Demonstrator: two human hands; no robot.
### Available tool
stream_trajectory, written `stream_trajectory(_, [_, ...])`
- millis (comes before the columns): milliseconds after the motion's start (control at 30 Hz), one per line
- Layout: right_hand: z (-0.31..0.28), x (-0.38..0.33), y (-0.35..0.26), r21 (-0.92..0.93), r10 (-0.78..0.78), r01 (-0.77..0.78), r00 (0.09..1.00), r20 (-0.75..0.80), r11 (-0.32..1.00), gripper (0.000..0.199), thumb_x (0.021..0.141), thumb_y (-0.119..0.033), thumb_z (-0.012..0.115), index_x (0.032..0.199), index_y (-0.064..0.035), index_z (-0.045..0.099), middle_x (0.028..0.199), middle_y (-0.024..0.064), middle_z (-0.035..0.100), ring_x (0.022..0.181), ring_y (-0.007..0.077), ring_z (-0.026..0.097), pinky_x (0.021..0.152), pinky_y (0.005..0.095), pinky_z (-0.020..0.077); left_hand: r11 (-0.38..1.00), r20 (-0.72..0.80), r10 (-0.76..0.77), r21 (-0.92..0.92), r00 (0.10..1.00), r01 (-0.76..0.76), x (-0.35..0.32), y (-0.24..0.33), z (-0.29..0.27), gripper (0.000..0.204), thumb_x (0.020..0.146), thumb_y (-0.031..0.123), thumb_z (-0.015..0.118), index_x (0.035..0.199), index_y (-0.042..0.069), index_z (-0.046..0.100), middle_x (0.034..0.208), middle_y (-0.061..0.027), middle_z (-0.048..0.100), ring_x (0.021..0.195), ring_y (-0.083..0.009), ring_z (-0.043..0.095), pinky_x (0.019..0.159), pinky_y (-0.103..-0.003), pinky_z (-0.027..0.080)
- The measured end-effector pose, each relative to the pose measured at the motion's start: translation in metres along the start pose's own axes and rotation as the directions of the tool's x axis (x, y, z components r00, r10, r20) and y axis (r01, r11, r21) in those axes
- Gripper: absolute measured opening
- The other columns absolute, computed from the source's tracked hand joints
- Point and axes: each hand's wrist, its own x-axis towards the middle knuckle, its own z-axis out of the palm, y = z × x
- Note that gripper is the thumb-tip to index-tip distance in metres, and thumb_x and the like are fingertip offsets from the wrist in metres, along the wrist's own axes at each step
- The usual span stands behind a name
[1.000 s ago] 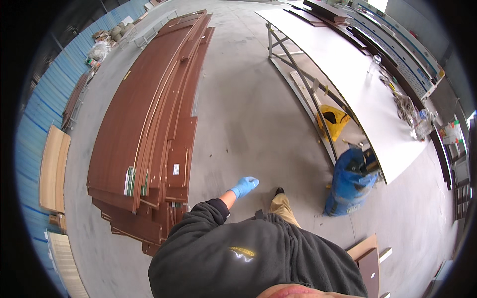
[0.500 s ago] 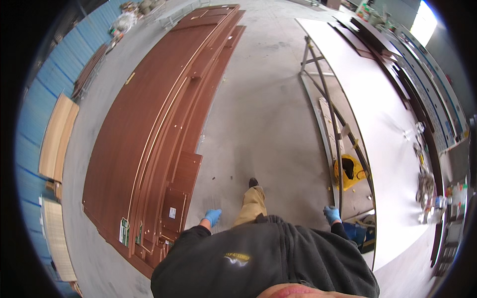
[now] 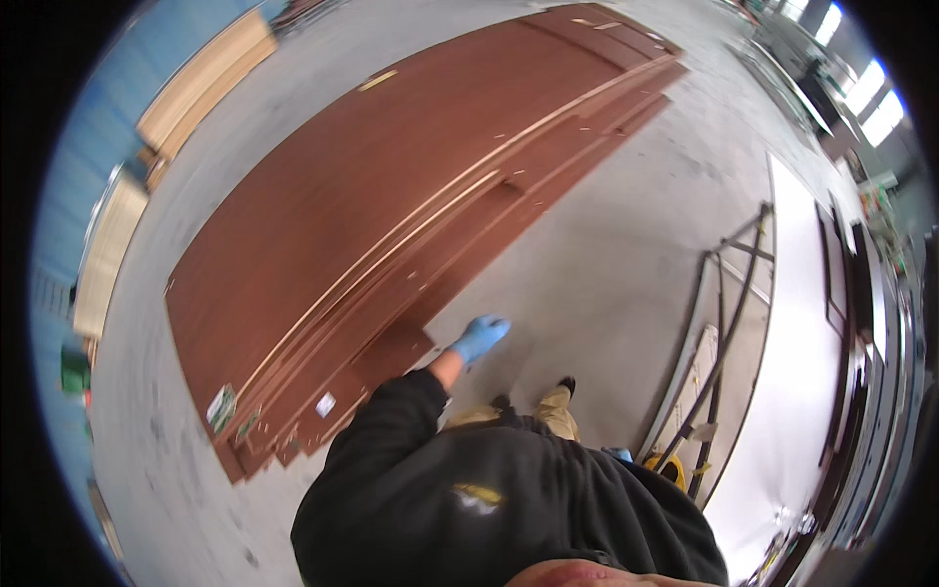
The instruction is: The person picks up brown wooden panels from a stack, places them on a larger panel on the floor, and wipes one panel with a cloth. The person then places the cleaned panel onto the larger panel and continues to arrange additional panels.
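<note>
Left hand (image 3: 480,338), blue-gloved, is held loosely open, empty, near the panel stack (image 3: 391,225) on the floor (image 3: 606,264); right hand unseen; panels judged long, stiff, heavy; best gripped at an edge w/ both hands.

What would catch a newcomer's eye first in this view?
The big stack of reddish-brown door panels lying flat on the concrete floor fills the upper left. Just right of its near corner, the left hand in a blue glove hangs empty over bare floor. A long white worktable runs down the right side.
</note>
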Motion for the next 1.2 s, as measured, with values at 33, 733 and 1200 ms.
stream_trajectory(33, [-0.029,0.017,0.009,0.326,0.284,-0.296,0.955,0.086,0.898,0.039,0.1,-0.038,0.053,0.091,-0.0069,0.075,0.093,0.0189,0.076,0.091,0.0367,0.073,0.078,0.0464,0.0568,0.997,0.011,0.046,-0.055,0.999,-0.046,0.004,-0.002,-0.001,0.042,0.099,0.04,0.065,0.117,0.003,0.074,0.107,-0.0084,0.075,0.097,-0.0164,0.066,0.086,-0.035,0.053])
stream_trajectory(733, [-0.394,0.285,0.172,0.411,0.421,-0.351,0.903,-0.089,0.841,0.047,0.098,-0.042,0.059,0.105,0.0,0.077,0.103,0.0244,0.074,0.107,0.0395,0.072,0.089,0.0466,0.0556,0.938,0.105,-0.299,-0.149,0.949,0.312,0.214,0.111,0.122,0.044,0.098,0.039,0.066,0.122,0.002,0.069,0.116,-0.0104,0.074,0.102,-0.0221,0.07,0.088,-0.036,0.054])
stream_trajectory(1200, [-0.515,0.435,-0.139,0.03,-0.772,0.784,0.617,-0.153,0.62,0.028,0.101,-0.021,0.057,0.112,-0.0043,0.077,0.109,0.0208,0.076,0.107,0.0364,0.072,0.095,0.0423,0.0558,0.732,-0.615,-0.64,-0.67,0.46,0.122,0.084,0.001,0.119,0.031,0.096,0.036,0.072,0.104,0.006,0.074,0.085,-0.0005,0.068,0.073,-0.0118,0.06,0.064,-0.031,0.048])
